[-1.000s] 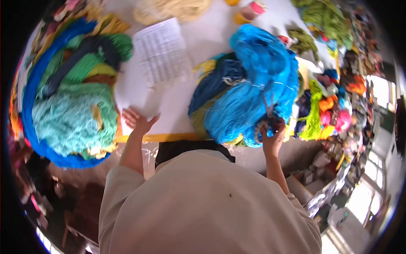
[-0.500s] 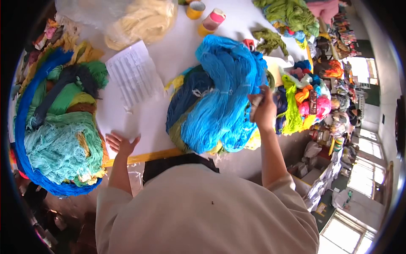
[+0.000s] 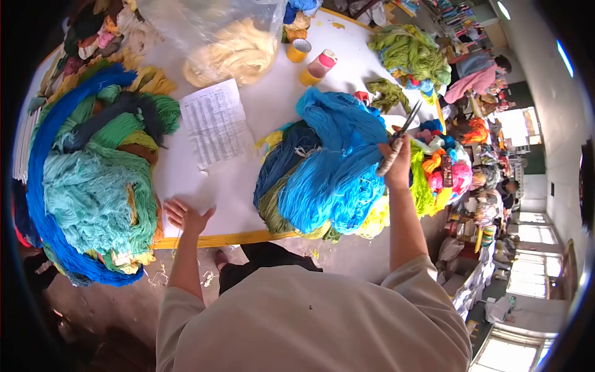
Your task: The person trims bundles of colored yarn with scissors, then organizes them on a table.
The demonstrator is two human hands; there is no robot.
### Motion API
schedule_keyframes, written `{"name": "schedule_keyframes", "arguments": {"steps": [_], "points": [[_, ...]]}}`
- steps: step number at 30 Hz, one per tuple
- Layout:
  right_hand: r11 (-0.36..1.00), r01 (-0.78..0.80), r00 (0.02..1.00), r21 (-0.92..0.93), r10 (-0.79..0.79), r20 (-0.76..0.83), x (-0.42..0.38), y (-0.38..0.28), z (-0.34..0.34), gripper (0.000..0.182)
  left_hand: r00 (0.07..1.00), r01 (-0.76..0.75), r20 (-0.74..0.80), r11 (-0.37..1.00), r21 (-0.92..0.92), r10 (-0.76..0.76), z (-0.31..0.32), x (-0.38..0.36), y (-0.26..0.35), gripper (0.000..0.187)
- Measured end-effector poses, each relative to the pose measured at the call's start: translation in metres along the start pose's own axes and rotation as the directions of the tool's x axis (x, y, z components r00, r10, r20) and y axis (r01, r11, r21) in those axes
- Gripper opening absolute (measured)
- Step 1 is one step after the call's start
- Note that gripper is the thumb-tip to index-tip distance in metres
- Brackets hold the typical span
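My right hand (image 3: 398,164) is closed around the wrapped handles of dark scissors (image 3: 411,118), whose blades point up and away from me. It is beside the right edge of a pile of bright blue yarn hanks (image 3: 334,167), with dark blue and olive hanks beneath on the left. My left hand (image 3: 188,217) lies with fingers spread at the table's near edge, just right of a heap of yarn with a pale teal hank (image 3: 87,192) on top. No yarn is in the left hand. A printed sheet (image 3: 214,121) rests between the two piles.
On the white table (image 3: 232,214) are a cream hank (image 3: 238,53) in clear plastic, a yellow cup (image 3: 299,49), a pink-and-yellow cone (image 3: 319,67) and green yarn (image 3: 412,56). Multicoloured hanks (image 3: 443,170) are to the right. A person in pink (image 3: 474,84) is farther off.
The scissors now show clearly in my right hand, blades raised. The view has shifted, so more floor and the far table edge show. My left hand stays spread at the near edge.
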State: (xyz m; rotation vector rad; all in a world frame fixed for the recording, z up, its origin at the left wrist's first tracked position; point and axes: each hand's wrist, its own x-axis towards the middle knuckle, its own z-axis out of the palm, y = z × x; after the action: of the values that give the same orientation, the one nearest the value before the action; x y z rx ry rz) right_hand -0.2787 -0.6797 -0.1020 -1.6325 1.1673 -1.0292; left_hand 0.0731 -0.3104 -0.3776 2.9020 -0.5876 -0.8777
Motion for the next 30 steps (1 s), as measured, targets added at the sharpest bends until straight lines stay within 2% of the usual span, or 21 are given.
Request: {"name": "schedule_keyframes", "arguments": {"steps": [1, 3, 4, 6, 9, 11, 13, 14, 16, 17, 19, 20, 21, 22, 24, 25, 26, 27, 28, 29, 30], "points": [[0.998, 0.052, 0.998, 0.028, -0.053, 0.044, -0.006, -0.015, -0.004, 0.047, 0.995, 0.095, 0.009, 0.995, 0.032, -0.095, -0.007, -0.001, 0.014, 0.135], [0.997, 0.078, 0.993, 0.025, -0.080, 0.084, -0.029, -0.064, 0.001, 0.054, 0.971, -0.091, -0.231, 0.985, -0.145, 0.055, 0.024, 0.010, 0.035, 0.116], [0.991, 0.119, 0.984, 0.061, -0.126, 0.124, -0.041, -0.083, 0.002, 0.057, 0.899, -0.346, -0.372, 0.897, -0.274, 0.234, -0.007, -0.023, 0.066, 0.098], [0.985, 0.153, 0.971, 0.080, -0.165, 0.175, -0.073, -0.122, 0.002, 0.061, 0.704, -0.698, -0.504, 0.352, -0.624, 0.501, -0.040, -0.066, 0.123, 0.057], [0.982, 0.185, 0.962, 0.048, -0.191, 0.196, -0.142, -0.194, -0.002, 0.064, 0.405, -0.678, -0.514, -0.129, -0.724, 0.756, -0.066, -0.134, 0.194, 0.022], [0.967, 0.225, 0.951, 0.123, -0.245, 0.189, -0.200, -0.242, -0.004, 0.068, 0.396, -0.515, -0.200, 0.036, -0.857, 0.896, -0.080, -0.177, 0.221, 0.014], [0.940, 0.330, 0.933, 0.083, -0.338, 0.121, -0.258, -0.265, -0.024, 0.067, 0.325, -0.672, -0.221, 0.060, -0.738, 0.919, -0.074, -0.205, 0.230, 0.014], [0.951, 0.204, 0.968, 0.231, -0.230, 0.095, -0.286, -0.276, -0.042, 0.067, 0.133, -0.724, -0.324, -0.131, -0.677, 0.937, -0.043, -0.196, 0.235, 0.035], [0.883, 0.468, 0.880, 0.030, -0.469, 0.072, -0.333, -0.297, -0.051, 0.070, 0.161, -0.917, -0.225, 0.062, -0.394, 0.961, -0.047, -0.217, 0.225, 0.039], [0.883, 0.464, 0.884, 0.071, -0.467, 0.025, -0.351, -0.294, -0.064, 0.072, 0.035, -0.986, -0.449, -0.043, -0.163, 0.893, -0.047, -0.224, 0.211, 0.035], [0.892, 0.439, 0.898, 0.108, -0.436, -0.049, -0.381, -0.296, -0.083, 0.073, 0.435, -0.846, -0.114, 0.362, -0.391, 0.893, -0.122, -0.257, 0.171, 0.028], [0.896, 0.431, 0.901, 0.111, -0.421, -0.100, -0.389, -0.290, -0.091, 0.073, 0.380, -0.860, -0.399, 0.160, -0.484, 0.835, -0.139, -0.259, 0.150, 0.028], [0.938, 0.343, 0.924, 0.049, -0.328, -0.200, -0.395, -0.282, -0.101, 0.071, 0.293, -0.885, -0.473, 0.048, -0.464, 0.831, -0.162, -0.260, 0.129, 0.022], [0.940, 0.318, 0.935, 0.122, -0.290, -0.202, -0.397, -0.276, -0.103, 0.069, 0.413, -0.788, -0.176, 0.254, -0.560, 0.894, -0.184, -0.255, 0.111, 0.015], [0.935, 0.273, 0.958, 0.225, -0.243, -0.153, -0.391, -0.253, -0.109, 0.064, 0.305, -0.211, -0.296, -0.238, -0.948, 0.905, -0.228, -0.277, 0.060, 0.026], [0.938, 0.270, 0.961, 0.218, -0.251, -0.114, -0.387, -0.237, -0.108, 0.060, 0.000, 0.137, -0.521, -0.516, -0.845, 0.853, -0.236, -0.264, 0.044, 0.049], [0.832, -0.012, 0.999, 0.554, 0.035, -0.030, -0.384, -0.230, -0.109, 0.059, 0.155, 0.208, -0.550, -0.571, -0.794, 0.821, -0.232, -0.268, 0.029, 0.063], [0.802, -0.067, 0.990, 0.593, -0.020, 0.139, -0.375, -0.198, -0.109, 0.057, 0.312, 0.266, -0.561, -0.637, -0.723, 0.767, -0.254, -0.314, 0.018, 0.080], [0.844, -0.164, 0.976, 0.511, 0.065, 0.206, -0.386, -0.215, -0.085, 0.052, 0.278, 0.148, -0.628, -0.679, -0.719, 0.727, -0.253, -0.330, 0.019, 0.100], [0.984, 0.058, 0.981, 0.169, -0.087, 0.172, -0.392, -0.208, -0.061, 0.055, 0.328, 0.116, -0.649, -0.711, -0.693, 0.686, -0.252, -0.342, 0.019, 0.101], [0.949, -0.033, 0.931, 0.312, -0.085, 0.356, -0.389, -0.205, -0.055, 0.056, 0.378, 0.083, -0.668, -0.742, -0.665, 0.641, -0.253, -0.355, 0.018, 0.102]]}}
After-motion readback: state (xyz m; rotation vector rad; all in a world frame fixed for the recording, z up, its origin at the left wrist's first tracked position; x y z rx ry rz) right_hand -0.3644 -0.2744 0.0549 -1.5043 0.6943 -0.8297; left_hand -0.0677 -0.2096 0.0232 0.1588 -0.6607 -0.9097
